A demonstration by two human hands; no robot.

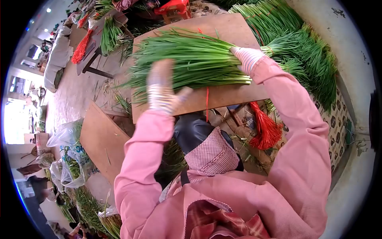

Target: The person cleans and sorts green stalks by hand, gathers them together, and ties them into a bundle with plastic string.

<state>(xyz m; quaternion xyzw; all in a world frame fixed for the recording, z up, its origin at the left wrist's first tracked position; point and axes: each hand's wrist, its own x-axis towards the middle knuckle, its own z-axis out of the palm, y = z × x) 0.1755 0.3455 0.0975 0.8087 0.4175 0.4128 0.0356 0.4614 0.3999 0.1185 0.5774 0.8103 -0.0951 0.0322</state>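
Note:
A large bunch of garlic chives (199,59) lies across a brown wooden board (238,30), pale stem ends to the right and green leaves to the left. My right hand (248,60), in a striped glove, grips the stem ends. Blurred by motion, my left hand (164,87) is over the near side of the leaves, thumb spread from the fingers; it holds nothing that I can see. A red tie (207,104) hangs over the board's near edge below the bunch, and some red shows at its far side.
Tied bundles of chives (274,20) are piled at the right along the wall (350,36). Red ties (264,129) hang beneath the board. Another board (104,141) leans at the left, near plastic bags (73,167). A small table (89,59) and a red stool (175,8) stand farther back.

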